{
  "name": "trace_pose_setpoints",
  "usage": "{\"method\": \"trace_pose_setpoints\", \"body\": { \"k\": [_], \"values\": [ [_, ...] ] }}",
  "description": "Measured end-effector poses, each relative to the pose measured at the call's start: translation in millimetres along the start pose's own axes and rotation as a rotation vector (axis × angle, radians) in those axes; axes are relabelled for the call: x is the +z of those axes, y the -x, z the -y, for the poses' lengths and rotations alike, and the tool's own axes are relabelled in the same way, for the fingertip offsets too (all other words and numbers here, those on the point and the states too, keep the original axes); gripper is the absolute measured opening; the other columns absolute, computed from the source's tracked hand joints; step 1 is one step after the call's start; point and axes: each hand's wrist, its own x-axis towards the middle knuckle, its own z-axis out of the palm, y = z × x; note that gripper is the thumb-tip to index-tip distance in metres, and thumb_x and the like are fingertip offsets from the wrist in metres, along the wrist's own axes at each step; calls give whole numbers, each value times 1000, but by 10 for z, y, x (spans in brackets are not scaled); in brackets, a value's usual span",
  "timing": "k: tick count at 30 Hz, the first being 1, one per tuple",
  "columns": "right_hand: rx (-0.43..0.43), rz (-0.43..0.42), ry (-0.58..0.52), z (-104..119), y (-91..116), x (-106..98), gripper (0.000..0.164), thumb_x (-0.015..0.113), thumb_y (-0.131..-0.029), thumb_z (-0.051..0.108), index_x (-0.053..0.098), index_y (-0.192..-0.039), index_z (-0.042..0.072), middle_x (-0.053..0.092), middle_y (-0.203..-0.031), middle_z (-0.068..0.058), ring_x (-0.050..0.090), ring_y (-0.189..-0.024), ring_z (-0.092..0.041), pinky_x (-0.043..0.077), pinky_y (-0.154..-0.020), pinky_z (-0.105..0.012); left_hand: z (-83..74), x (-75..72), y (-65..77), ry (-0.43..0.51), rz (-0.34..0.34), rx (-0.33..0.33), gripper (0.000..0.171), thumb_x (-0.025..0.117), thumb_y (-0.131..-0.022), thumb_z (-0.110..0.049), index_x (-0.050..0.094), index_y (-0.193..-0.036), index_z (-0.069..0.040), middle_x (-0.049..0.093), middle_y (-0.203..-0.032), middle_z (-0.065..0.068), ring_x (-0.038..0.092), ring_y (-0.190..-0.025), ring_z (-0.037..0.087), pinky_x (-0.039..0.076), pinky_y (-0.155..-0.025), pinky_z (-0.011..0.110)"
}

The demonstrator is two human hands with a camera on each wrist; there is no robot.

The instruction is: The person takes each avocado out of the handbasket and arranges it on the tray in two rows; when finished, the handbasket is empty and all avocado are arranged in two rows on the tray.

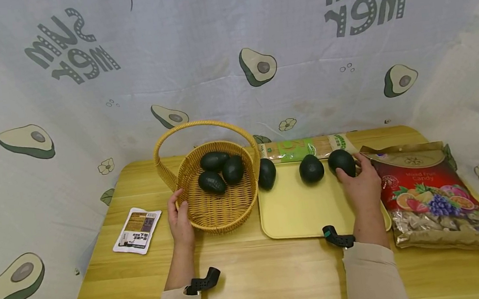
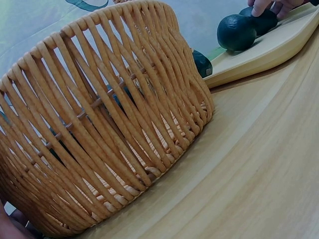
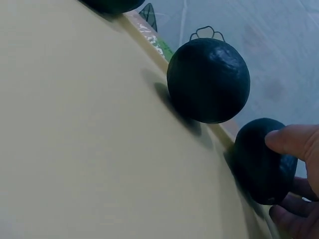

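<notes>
My left hand [image 1: 181, 224] holds the left side of a yellow wicker basket [image 1: 225, 225] with a tall arched handle. Inside the basket lie three dark green avocados [image 1: 212, 182]. In the left wrist view, the woven basket wall [image 2: 99, 114] covers most of the picture and hides much of that hand. On the far part of a pale yellow tray [image 1: 303, 211], my right hand [image 1: 363, 182] grips an avocado [image 1: 340, 162] between thumb and fingers. A second avocado [image 3: 208, 79] rests just left of it. Another avocado [image 1: 267, 174] lies at the tray's left end, beside the basket.
Behind the tray lies a long pack of noodles [image 1: 296, 149]. A large red bag of mixed fruit candy [image 1: 433, 197] stands right of the tray, touching its edge area. On the left is a small white packet [image 1: 137, 231]. A printed curtain [image 1: 211, 50] encloses the wooden table [image 1: 252, 275].
</notes>
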Motion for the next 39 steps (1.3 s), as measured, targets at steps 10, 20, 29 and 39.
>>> {"method": "trace_pose_setpoints", "body": {
  "k": [10,20,29,39],
  "values": [
    [-15,-58,67,-46,-19,-24,64,68,-98,22,42,-155,9,44,-153,-28,38,-143,-49,29,-118,-64,1,13,6,-1,-3,9,37,39,-105,-8,47,-141,-1,36,-158,11,28,-150,23,33,-105,12],
    [2,-72,50,-32,-17,-29,66,69,-97,26,43,-155,10,42,-155,-25,36,-145,-46,26,-119,-63,16,-3,1,-26,9,9,36,39,-106,-11,47,-141,-3,33,-161,11,22,-154,24,21,-121,41],
    [-1,-61,49,-10,-30,2,69,69,-96,31,41,-156,11,39,-157,-25,36,-144,-47,28,-116,-67,11,-9,-6,-47,-2,-6,37,38,-107,-12,47,-142,-4,34,-160,10,24,-153,23,26,-116,31],
    [-69,-120,13,82,19,-75,63,69,-96,29,47,-151,9,45,-153,-24,36,-146,-44,28,-118,-64,0,-16,-7,-35,14,-12,39,38,-107,-12,44,-143,-2,33,-161,7,24,-153,21,22,-121,42]
  ]
}}
